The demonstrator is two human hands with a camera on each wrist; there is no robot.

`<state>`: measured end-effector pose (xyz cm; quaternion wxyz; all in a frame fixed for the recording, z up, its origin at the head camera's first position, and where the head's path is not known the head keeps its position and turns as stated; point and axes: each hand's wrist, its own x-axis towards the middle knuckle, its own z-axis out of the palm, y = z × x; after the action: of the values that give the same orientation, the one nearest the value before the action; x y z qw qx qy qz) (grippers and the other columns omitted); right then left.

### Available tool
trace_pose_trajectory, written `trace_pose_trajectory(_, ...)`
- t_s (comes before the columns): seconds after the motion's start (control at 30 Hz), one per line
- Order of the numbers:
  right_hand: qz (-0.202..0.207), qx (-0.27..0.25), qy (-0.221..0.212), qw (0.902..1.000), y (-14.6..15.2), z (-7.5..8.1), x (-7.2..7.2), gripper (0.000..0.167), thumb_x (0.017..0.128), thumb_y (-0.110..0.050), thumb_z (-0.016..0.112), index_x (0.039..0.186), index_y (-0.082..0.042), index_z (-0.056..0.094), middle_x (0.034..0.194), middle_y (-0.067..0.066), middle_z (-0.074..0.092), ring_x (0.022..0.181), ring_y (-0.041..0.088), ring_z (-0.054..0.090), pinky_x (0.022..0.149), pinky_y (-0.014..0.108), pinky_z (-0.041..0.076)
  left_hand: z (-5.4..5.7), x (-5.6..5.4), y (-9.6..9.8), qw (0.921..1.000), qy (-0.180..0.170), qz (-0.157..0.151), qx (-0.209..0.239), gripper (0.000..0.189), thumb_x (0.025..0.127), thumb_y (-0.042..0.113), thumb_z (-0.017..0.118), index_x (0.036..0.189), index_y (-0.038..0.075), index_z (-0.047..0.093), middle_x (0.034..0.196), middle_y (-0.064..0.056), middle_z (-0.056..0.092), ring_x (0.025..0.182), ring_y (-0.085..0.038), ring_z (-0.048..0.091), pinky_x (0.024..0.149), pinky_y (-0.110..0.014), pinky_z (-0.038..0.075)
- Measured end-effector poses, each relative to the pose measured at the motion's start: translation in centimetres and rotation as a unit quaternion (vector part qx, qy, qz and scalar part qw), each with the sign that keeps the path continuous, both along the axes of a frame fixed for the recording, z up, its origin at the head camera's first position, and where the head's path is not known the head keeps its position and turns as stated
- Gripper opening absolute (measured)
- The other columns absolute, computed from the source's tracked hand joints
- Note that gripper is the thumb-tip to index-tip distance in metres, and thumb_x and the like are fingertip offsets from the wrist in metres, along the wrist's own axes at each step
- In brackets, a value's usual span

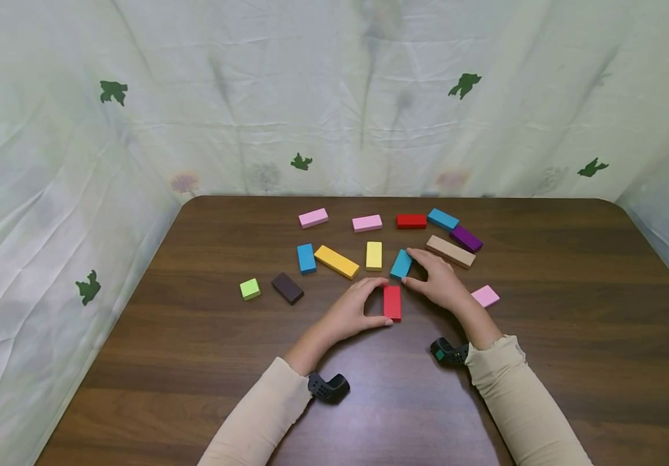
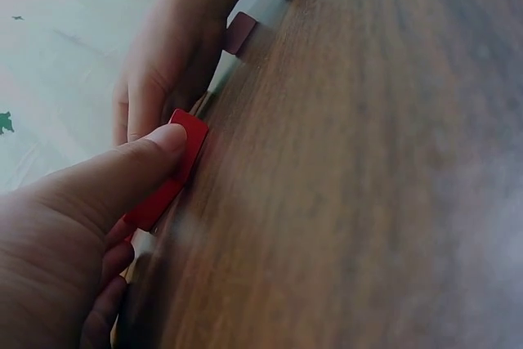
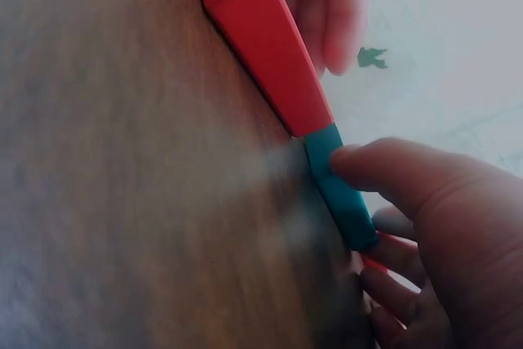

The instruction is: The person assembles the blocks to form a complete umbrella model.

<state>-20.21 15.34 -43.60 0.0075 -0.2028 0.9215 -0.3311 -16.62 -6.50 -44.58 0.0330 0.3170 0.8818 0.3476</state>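
Observation:
Near the middle of the table, my left hand point(image 1: 350, 312) pinches a red block point(image 1: 392, 304) lengthwise, thumb on the near end and fingers at the far end. In the left wrist view the thumb presses the end of this red block point(image 2: 192, 149). Just beyond it, my right hand point(image 1: 442, 283) holds a blue block point(image 1: 401, 264) between thumb and fingertips. The right wrist view shows the thumb on the side of the blue block point(image 3: 339, 190), which appears close to the red block point(image 3: 265, 46). Both blocks lie flat on the table, the blue one slanted.
Around the hands on the wooden table point(image 1: 194, 362) lie a yellow block point(image 1: 374, 256), an orange block point(image 1: 337, 262), a tan block point(image 1: 451, 251) and a pink block point(image 1: 486, 296). Several more blocks lie behind and left, including a dark brown block point(image 1: 287, 288). A curtain point(image 1: 334, 97) hangs behind.

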Motion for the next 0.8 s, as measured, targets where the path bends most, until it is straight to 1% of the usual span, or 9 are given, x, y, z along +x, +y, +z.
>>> trace_pose_trajectory(0.17,0.018,-0.004,0.007,0.9998,-0.07,-0.02,0.26,0.061,0.084,-0.027,0.062,0.135,-0.001,0.039,0.135,0.019,0.039,0.125,0.037,0.028,0.097,0.057,0.017,0.08,0.14,-0.05,0.9996,-0.021,0.009,0.016,0.067,0.078,0.038,0.069,0.13,0.007,0.042,0.129,-0.005,0.046,0.12,-0.017,0.038,0.099,-0.032,0.031)
trace_pose_trajectory(0.23,0.022,-0.006,0.006,0.9997,-0.12,-0.04,0.32,0.062,0.084,-0.03,0.061,0.135,-0.002,0.039,0.135,0.018,0.039,0.126,0.036,0.028,0.098,0.057,0.016,0.1,0.15,-0.06,0.9994,-0.024,0.013,0.021,0.065,0.08,0.038,0.067,0.13,0.006,0.043,0.129,-0.006,0.045,0.12,-0.017,0.038,0.1,-0.032,0.03)
trace_pose_trajectory(0.33,0.025,-0.003,0.001,0.9997,-0.2,-0.11,0.33,0.067,0.083,-0.037,0.062,0.136,-0.004,0.038,0.136,0.016,0.038,0.126,0.036,0.027,0.098,0.056,0.015,0.06,0.09,-0.06,0.9995,-0.017,0.016,0.023,0.062,0.081,0.036,0.066,0.13,0.005,0.043,0.128,-0.007,0.046,0.12,-0.017,0.038,0.1,-0.031,0.029)
trace_pose_trajectory(0.43,0.029,0.006,-0.003,0.9996,-0.27,-0.15,0.4,0.074,0.079,-0.044,0.064,0.137,-0.006,0.037,0.137,0.015,0.037,0.127,0.035,0.026,0.098,0.056,0.015,0.02,0.03,-0.06,0.9996,-0.007,0.017,0.019,0.062,0.081,0.035,0.066,0.129,0.004,0.043,0.127,-0.007,0.046,0.12,-0.017,0.038,0.101,-0.031,0.028)
trace_pose_trajectory(0.5,0.032,0.012,-0.007,0.9994,-0.33,-0.17,0.39,0.077,0.078,-0.046,0.065,0.138,-0.007,0.036,0.137,0.013,0.037,0.127,0.033,0.026,0.099,0.055,0.014,0.03,0.02,-0.05,0.9997,-0.007,0.018,0.018,0.062,0.081,0.035,0.066,0.129,0.004,0.043,0.128,-0.007,0.046,0.12,-0.017,0.038,0.101,-0.031,0.028)
trace_pose_trajectory(0.6,0.038,0.017,-0.012,0.9991,-0.42,-0.2,0.43,0.079,0.076,-0.046,0.066,0.138,-0.008,0.035,0.138,0.012,0.036,0.127,0.032,0.025,0.099,0.055,0.013,0.04,0.03,-0.04,0.9997,-0.009,0.018,0.017,0.062,0.08,0.034,0.067,0.129,0.004,0.043,0.128,-0.007,0.045,0.12,-0.017,0.037,0.101,-0.031,0.028)
trace_pose_trajectory(0.8,0.048,0.012,-0.001,0.9988,-0.51,-0.38,0.57,0.079,0.075,-0.047,0.067,0.137,-0.008,0.037,0.136,0.014,0.038,0.126,0.034,0.026,0.099,0.056,0.01,0.03,0.05,-0.03,0.9997,-0.005,0.017,0.014,0.062,0.08,0.034,0.067,0.129,0.004,0.043,0.128,-0.008,0.045,0.12,-0.018,0.037,0.101,-0.031,0.028)
